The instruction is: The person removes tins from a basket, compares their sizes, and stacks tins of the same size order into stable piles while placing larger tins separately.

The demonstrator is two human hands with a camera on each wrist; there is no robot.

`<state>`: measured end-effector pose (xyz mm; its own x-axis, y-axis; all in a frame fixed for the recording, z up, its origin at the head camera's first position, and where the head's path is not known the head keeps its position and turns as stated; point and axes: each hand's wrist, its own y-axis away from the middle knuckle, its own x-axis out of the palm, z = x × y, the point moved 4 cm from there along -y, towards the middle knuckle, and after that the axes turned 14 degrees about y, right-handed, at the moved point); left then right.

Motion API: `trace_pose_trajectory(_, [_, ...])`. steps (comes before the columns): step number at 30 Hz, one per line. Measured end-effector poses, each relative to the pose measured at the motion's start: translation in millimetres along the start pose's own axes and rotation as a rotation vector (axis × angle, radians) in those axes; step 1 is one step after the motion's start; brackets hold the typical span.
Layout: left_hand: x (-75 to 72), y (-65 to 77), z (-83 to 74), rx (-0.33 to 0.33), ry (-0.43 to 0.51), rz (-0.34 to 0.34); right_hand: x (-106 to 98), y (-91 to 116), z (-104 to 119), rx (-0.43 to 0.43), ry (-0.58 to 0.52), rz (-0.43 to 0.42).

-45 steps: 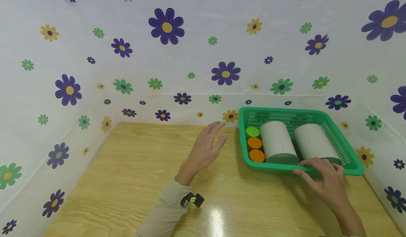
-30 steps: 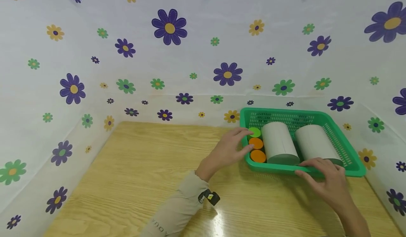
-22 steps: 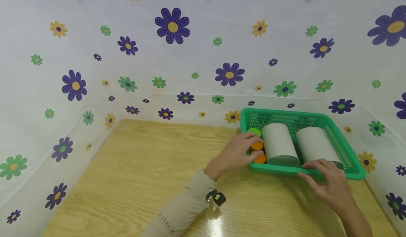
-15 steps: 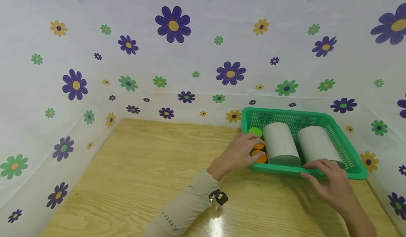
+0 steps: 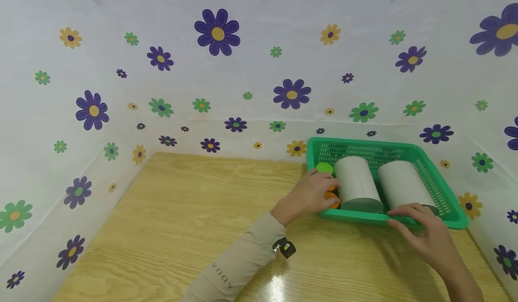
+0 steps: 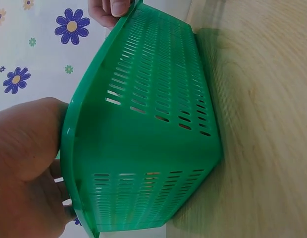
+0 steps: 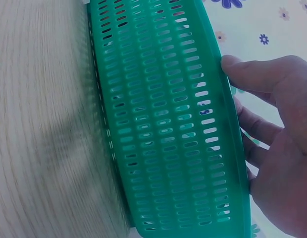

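Right hand [image 5: 430, 235] pinches the green basket [image 5: 352, 216], its long axis running left to right on the desk [image 5: 182, 216]; left hand [image 5: 308, 193] reaches over orange discs [image 5: 331, 195] inside, grip unclear.

One word can be read: "AQUA", in thin dark capitals on the beige left sleeve [image 5: 247, 256]. In the head view that sleeve lies to the left of the green basket [image 5: 356, 217] and nearer the wearer than the basket. The four letters, widely spaced, slant down to the right across the fabric, well apart from the basket. At the cuff, closer to the basket than the word, a black wrist device [image 5: 288, 249] bears a small yellow-green mark; it is too small to read.
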<state>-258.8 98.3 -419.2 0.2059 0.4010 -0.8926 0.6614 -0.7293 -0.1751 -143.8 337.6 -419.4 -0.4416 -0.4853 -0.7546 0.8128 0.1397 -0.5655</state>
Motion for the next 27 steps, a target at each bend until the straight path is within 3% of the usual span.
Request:
trace_pose_trajectory(13, [8.1,-25.3,-0.3,-0.076,-0.126,0.031,-2.9,0.9,-1.6,-0.004,-0.009,0.006])
trace_pose_trajectory(21, [18.3,-38.6,3.7,-0.140,-0.194,0.092,-6.2,-1.2,0.5,-0.023,-0.025,0.003])
trace_pose_trajectory(27, [23.1,-46.1,3.4,-0.200,-0.241,0.173,-5.7,-0.3,-0.2,-0.020,-0.011,0.004])
